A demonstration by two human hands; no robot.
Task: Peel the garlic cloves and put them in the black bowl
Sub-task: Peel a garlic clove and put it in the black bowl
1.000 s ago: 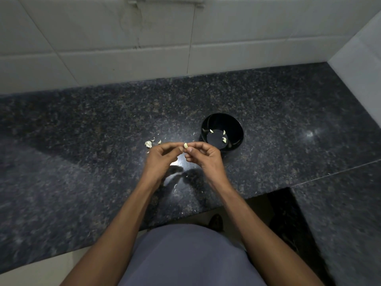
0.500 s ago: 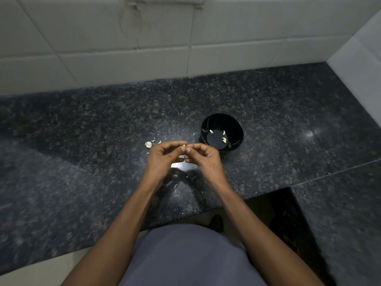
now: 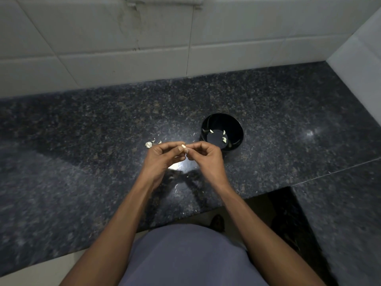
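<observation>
Head view, both hands raised together above a dark speckled granite countertop (image 3: 82,145), at the centre of the frame.

The left hand (image 3: 162,159) has its fingers curled inward, thumb and forefinger closed on a small pale garlic clove (image 3: 183,145). The right hand (image 3: 206,159) meets it from 3 o'clock, fingers likewise curled, fingertips pinching the same clove at its right end. The clove sits between the two sets of fingertips, clear of the counter surface. Whether its skin is off cannot be told at this size.

The round glossy black bowl (image 3: 237,124) stands on the countertop at 1 o'clock from the hands, just beyond the right hand's knuckles; whether they touch cannot be told. Inside it lie several peeled white garlic cloves (image 3: 224,139), scattered on the bowl floor and lower wall.

At 10 o'clock from the hands, just beside the left hand's knuckles, a small whitish garlic piece (image 3: 148,144) rests on the counter with thin flakes of papery skin (image 3: 159,142) around it. More skin scraps (image 3: 176,187) lie on the counter at 6 o'clock, below the wrists.

White ceramic wall tiles (image 3: 123,65) run along the counter's far edge at 12 o'clock. A grey-blue garment (image 3: 189,256) on the person's torso fills the bottom of the frame.
</observation>
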